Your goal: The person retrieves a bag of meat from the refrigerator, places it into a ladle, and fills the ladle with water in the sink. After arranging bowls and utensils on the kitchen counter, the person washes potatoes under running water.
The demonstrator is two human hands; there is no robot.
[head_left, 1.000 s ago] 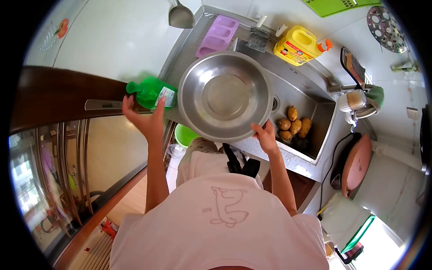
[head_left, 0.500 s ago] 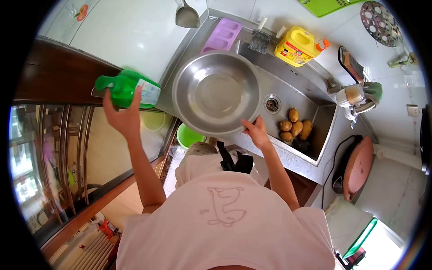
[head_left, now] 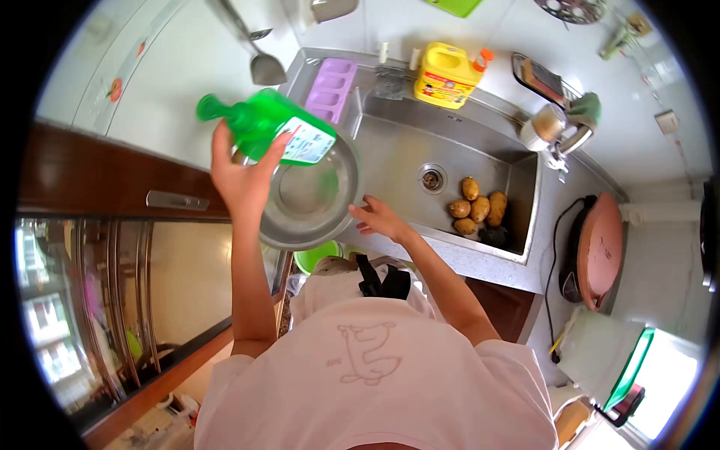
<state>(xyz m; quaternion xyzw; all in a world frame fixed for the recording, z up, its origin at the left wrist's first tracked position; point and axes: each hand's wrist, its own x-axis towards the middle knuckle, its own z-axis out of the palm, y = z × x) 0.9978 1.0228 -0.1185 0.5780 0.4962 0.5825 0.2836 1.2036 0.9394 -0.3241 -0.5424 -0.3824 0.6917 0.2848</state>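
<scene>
No word can be read with certainty. The green bottle (head_left: 264,124) carries a white label (head_left: 309,141), whose small print is too blurred. The yellow jug (head_left: 448,73), near the back edge of the sink (head_left: 390,154), bears a printed label (head_left: 442,90) with lettering, also not legible. On the pale shirt (head_left: 285,405), the small letters (head_left: 334,363) beside the outline drawing (head_left: 369,352) are unclear.

A green, white-labelled bottle (head_left: 264,129) tilted sideways, upper left, overlapping a round metal basin (head_left: 301,201) left of centre.
</scene>
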